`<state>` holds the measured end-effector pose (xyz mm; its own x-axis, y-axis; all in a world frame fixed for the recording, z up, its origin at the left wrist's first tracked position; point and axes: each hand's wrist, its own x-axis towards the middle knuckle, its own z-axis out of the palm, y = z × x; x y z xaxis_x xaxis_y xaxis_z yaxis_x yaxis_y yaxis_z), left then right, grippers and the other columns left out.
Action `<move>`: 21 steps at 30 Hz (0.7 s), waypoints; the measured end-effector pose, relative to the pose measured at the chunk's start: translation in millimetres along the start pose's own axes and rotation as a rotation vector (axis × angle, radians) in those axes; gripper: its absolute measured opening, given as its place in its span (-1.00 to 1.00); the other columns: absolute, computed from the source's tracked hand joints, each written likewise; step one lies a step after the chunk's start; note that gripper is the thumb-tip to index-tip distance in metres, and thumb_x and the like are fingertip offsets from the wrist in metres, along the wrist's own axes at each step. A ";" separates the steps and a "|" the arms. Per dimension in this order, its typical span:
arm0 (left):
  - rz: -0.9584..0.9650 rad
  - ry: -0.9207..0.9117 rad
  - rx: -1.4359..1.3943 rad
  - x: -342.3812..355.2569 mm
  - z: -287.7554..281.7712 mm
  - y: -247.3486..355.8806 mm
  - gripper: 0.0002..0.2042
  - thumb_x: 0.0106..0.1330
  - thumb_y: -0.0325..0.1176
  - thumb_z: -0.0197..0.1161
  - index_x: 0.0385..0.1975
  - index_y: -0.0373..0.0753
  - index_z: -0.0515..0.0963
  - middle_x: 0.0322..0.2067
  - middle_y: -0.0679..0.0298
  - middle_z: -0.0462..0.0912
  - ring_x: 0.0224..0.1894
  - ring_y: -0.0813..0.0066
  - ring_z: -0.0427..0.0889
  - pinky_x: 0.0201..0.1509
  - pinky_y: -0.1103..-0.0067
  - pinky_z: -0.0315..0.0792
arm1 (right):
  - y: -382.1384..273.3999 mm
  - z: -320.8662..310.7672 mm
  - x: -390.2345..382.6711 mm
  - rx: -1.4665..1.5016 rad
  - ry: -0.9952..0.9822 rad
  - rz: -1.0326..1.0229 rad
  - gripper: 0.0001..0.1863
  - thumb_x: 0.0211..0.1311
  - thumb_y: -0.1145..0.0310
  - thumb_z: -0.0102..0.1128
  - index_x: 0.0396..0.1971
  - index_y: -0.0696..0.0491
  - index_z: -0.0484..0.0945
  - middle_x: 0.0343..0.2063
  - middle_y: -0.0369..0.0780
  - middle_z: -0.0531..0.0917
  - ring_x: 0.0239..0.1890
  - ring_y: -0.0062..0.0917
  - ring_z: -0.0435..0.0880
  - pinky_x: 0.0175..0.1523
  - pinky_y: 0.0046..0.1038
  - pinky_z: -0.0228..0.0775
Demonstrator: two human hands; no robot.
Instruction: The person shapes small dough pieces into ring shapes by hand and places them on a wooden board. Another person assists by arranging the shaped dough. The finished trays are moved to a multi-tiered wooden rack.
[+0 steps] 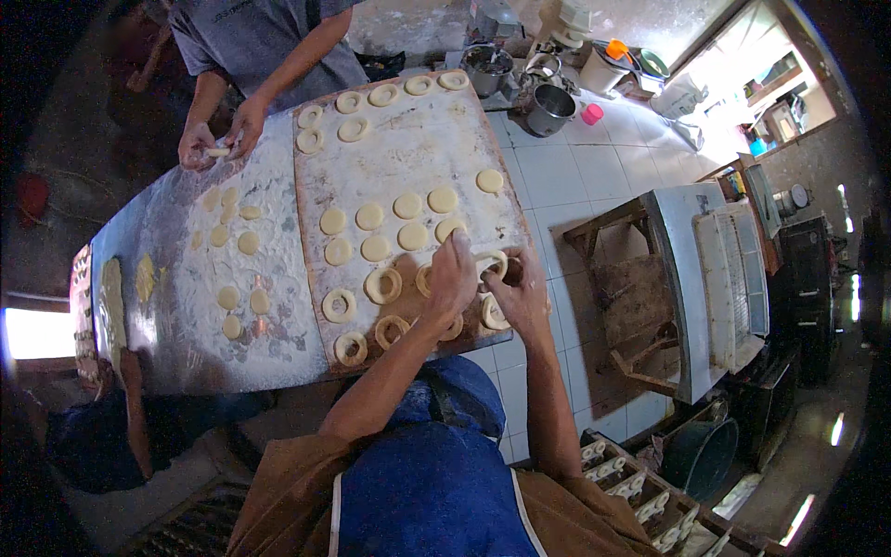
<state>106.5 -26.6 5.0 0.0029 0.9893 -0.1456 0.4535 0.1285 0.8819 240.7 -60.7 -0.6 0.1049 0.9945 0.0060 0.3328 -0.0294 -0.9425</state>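
Observation:
My right hand (515, 292) grips a pale dough ring (492, 260), thumb and fingers closed around it. Just left of it, my left hand (450, 278) has its fingers bent together beside the ring; what they hold is hidden. Round dough discs (412, 235) lie in rows on the floured wooden board (399, 162), one partly behind my left fingertips. Dough rings (338, 305) lie along the near part of the board and more (418, 85) along its far edge, some partly hidden by my hands and forearms.
A co-worker's hands (200, 147) hold a dough piece across the table. Smaller discs (248, 243) lie on floured metal (148, 334). Another person's arm (135, 418) reaches in at lower left. Pots (549, 111) stand behind; a metal-topped stand (689, 288) is right; racked rings (631, 485) are lower right.

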 end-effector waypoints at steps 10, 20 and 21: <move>0.361 -0.128 0.747 3.4 -16.6 -8.0 -0.75 0.26 -0.16 0.16 -0.21 -0.15 0.58 -0.21 0.20 0.62 -0.11 0.12 0.59 -0.11 0.15 0.45 | 11.2 3.5 -72.1 -0.746 -0.065 -0.149 -0.56 -0.03 0.41 0.28 -0.09 0.19 0.46 -0.20 0.01 0.52 -0.07 -0.07 0.43 0.05 -0.15 0.28; 0.261 0.353 0.751 22.0 -37.3 -70.1 -0.68 0.18 -0.12 0.25 -0.19 -0.20 0.58 -0.15 0.11 0.58 0.08 0.12 0.43 0.13 0.13 0.20 | 8.8 26.1 -22.3 -0.712 0.074 -0.375 -0.68 0.09 0.46 0.17 -0.13 0.23 0.49 -0.22 0.02 0.54 -0.15 -0.06 0.45 0.02 -0.15 0.29; 0.200 0.319 0.805 27.9 -43.0 -72.3 -0.68 0.19 -0.12 0.25 -0.20 -0.21 0.58 -0.14 0.09 0.58 0.09 0.10 0.43 0.15 0.13 0.19 | 16.0 36.7 2.3 -0.666 0.098 -0.425 -0.70 0.12 0.46 0.15 -0.13 0.24 0.49 -0.22 0.03 0.53 -0.14 -0.06 0.45 0.02 -0.16 0.29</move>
<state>35.5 -5.4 -43.6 -0.0447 0.9756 0.2151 0.9607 -0.0170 0.2770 211.9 -55.2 -28.0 -0.0848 0.9217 0.3786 0.8497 0.2654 -0.4556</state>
